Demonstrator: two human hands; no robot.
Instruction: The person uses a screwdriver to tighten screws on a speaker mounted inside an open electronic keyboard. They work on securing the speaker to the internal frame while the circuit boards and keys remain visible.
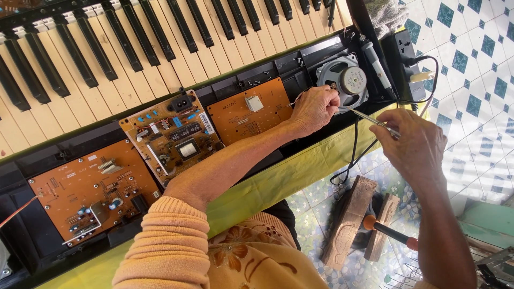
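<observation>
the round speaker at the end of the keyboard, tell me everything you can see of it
The speaker is round, seen from its back: a grey metal frame with openings around a shiny silver magnet disc in the middle. It sits in the black open keyboard case, right of an orange circuit board. The left hand rests against its lower left edge with thin pale wires beside it. The right hand points a slim metal tool at that edge.

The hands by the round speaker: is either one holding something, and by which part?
Right hand grips a thin metal tool by its rear end. Left hand pinches something small at the speaker; unclear what.
</observation>
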